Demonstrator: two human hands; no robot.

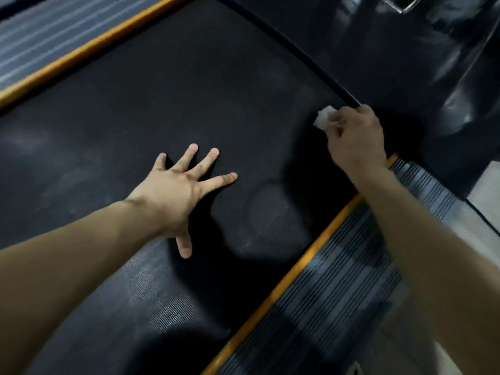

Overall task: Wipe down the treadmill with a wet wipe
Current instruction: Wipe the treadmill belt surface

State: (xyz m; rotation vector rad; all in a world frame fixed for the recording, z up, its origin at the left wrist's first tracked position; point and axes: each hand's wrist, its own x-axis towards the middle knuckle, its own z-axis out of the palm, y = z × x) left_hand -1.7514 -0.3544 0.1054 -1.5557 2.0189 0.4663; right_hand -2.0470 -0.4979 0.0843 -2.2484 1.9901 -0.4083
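Pinching wet wipe [324,119], right hand [357,139]; left hand [173,193] spread flat on belt [189,90].

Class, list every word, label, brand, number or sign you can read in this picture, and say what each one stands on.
None can be read.
The belt, side rails, front cover and wipe show no lettering.
A shiny shape at the cover's top edge is cut off and blurred; whether it is a logo cannot be told.

Pale floor [484,194] along the right edge, small shiny angular object [403,5] at top right, blurred
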